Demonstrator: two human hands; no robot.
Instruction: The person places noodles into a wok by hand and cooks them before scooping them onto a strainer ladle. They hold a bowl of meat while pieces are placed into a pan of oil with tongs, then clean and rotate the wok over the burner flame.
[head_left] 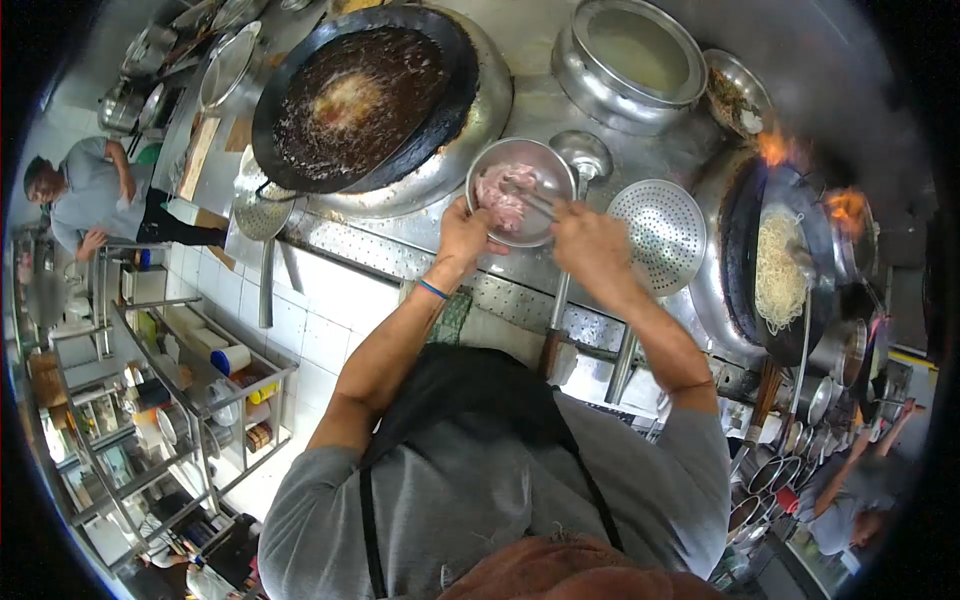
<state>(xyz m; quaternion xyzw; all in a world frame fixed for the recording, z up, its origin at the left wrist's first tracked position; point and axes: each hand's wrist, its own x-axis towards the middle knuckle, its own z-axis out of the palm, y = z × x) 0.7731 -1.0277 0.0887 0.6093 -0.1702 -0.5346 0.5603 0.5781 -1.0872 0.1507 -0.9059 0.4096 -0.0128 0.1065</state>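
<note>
My left hand [466,238] grips the near left rim of a round metal bowl [561,176]. Pale pink slices of raw meat [502,193] lie inside it. From the right, my right hand [592,243] is closed around a slim, greyish metal utensil [540,201], whose far end reaches into the meat; its exact kind is blurred. Just beyond the bowl rests a ladle [582,153], its long handle passing under my right hand. A perforated strainer [657,235] lies beside my right wrist on the steel counter [530,95].
Dark oil bubbles in a large wok [270,120] at upper left. Noodles [779,270] sit in another wok [822,300] at right, with flames [848,212] nearby. A deep pot [615,103] of liquid stands behind. Other people [95,195] are at the left and lower right.
</note>
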